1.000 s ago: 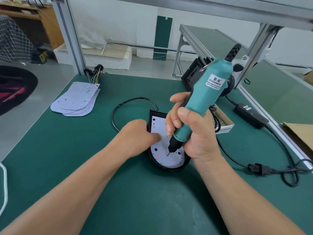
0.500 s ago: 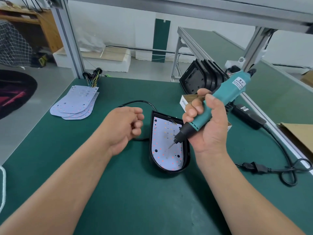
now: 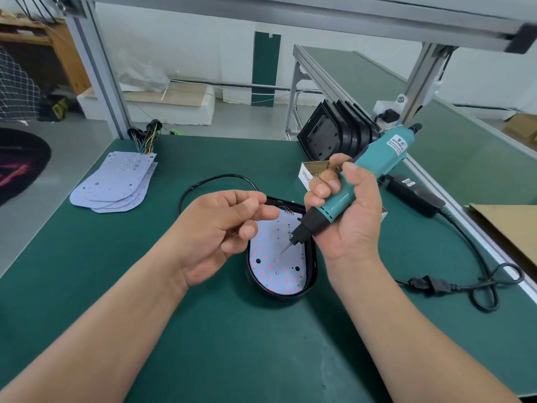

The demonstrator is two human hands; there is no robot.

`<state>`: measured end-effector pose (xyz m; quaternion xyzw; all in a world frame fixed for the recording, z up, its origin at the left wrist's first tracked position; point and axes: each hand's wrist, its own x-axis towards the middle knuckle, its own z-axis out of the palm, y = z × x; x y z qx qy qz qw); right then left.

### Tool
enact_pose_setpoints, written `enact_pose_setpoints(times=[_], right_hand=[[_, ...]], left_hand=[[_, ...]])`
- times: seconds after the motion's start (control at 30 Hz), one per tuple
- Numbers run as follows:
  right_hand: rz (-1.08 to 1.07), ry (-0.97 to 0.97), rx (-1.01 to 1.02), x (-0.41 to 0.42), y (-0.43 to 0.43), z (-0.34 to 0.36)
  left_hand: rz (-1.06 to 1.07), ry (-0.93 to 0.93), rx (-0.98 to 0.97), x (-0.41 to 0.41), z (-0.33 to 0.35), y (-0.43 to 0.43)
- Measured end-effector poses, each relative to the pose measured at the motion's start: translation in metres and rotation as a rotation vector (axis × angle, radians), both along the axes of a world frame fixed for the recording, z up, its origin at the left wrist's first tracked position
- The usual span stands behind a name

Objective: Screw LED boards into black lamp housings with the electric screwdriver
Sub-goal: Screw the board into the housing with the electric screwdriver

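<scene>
Right hand [image 3: 351,216]: clenched round the lower body of the electric screwdriver [image 3: 380,161], fingers wrapped over the teal barrel just above the black nose. The tool is tilted, with its cord end up and away and its bit [image 3: 286,248] angled down toward the left. The bit tip hangs just above the LED board [image 3: 276,271] and is not seated in a hole. It is likely held there ready for the next screw.

Left hand [image 3: 215,231]: palm turned up over the near-left edge of the board, fingers curled, thumb brought toward the forefinger. This could be a pinch on a small screw, but nothing shows between the fingertips, so I cannot tell whether it holds anything.

The LED board lies flat inside the black lamp housing [image 3: 313,263], which sits on the green table [image 3: 232,344] between the forearms. The housing's rim shows all round the board. Dark open holes show on the board, so I judge the fastening is not finished.

A small cardboard box [image 3: 306,173] sits just behind the right hand, within easy reach. More black housings [image 3: 334,135] stand stacked on edge behind it. Spare boards [image 3: 116,184] are fanned out far left, with their wires at the far end. A power brick [image 3: 412,196] and a looped cord [image 3: 494,286] run along the right edge, well apart from the work.
</scene>
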<state>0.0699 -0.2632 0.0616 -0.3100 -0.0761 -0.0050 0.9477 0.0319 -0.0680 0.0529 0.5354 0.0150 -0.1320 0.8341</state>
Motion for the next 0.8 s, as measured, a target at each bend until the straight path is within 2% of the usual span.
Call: enact_pose_setpoints(times=[0.17,0.43,0.8], right_hand=[[-0.002,-0.008,0.034,-0.002,-0.001,0.003],[-0.020,-0.063,0.203,-0.005,-0.010,0.020],[-0.107,-0.077,0.194,-0.005,-0.013,0.023]], left_hand=[[-0.013,-0.078,0.061,-0.003,0.000,-0.004],[-0.111,-0.116,0.137,-0.012,-0.001,-0.008],[-0.144,-0.157,0.240,-0.020,-0.001,-0.019]])
